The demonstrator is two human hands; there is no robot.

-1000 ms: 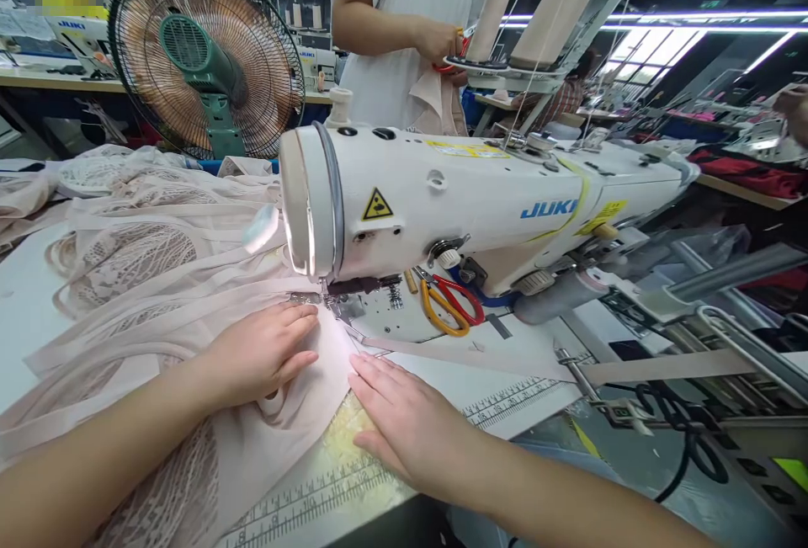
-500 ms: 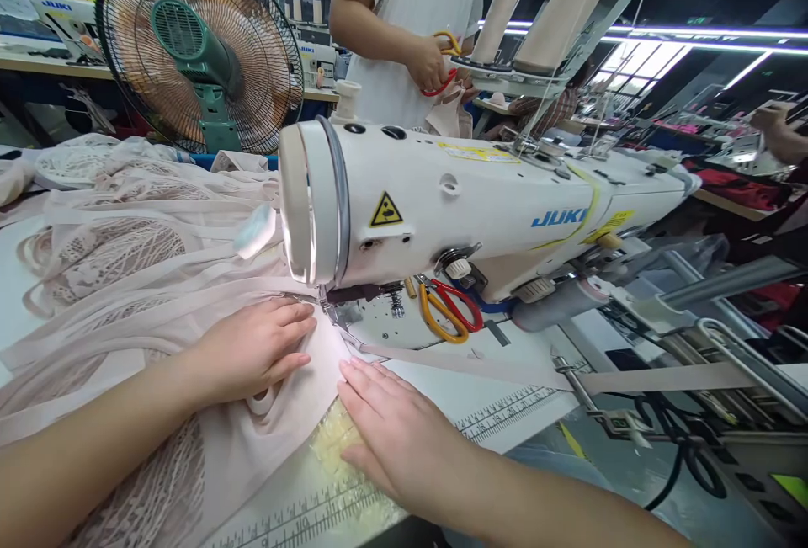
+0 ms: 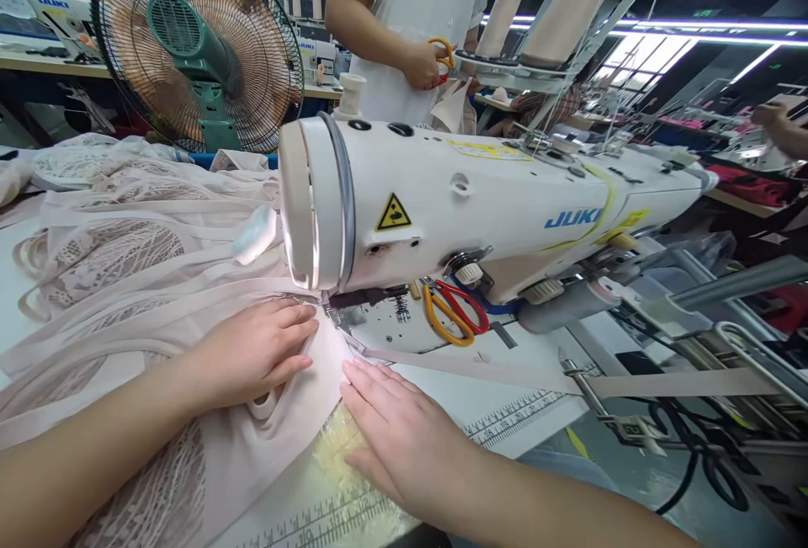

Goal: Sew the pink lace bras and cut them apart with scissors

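From where I stand, very little has shifted in the last second: the right hand (image 3: 404,422) has crept slightly left, nearer the needle end of the white sewing machine (image 3: 442,194) with blue lettering, while the left hand (image 3: 268,350) lies in much the same place just left of the needle. The thin, pale pink cloth (image 3: 326,354) sits under the left palm, its narrow end running up to the machine's foot, the rest spilling left and near across the white bench (image 3: 454,396). The left hand is flat, fingers close together and thumb apart, pressing the cloth; the right is flat too, fingers side by side, tips at the cloth's right edge, thumb well apart, pinching nothing. A narrow, pale pink fabric strip (image 3: 454,365) comes in from the right, passing beyond the right fingertips towards the foot. I'd judge from so small a shift that the cloth is being steered in short, careful advances; whether the needle is running I can't tell. On the far side, a co-worker's hand (image 3: 422,66) now holds the yellow-and-red-handled scissors (image 3: 448,51) with the yellow loop uppermost, apart from this work.
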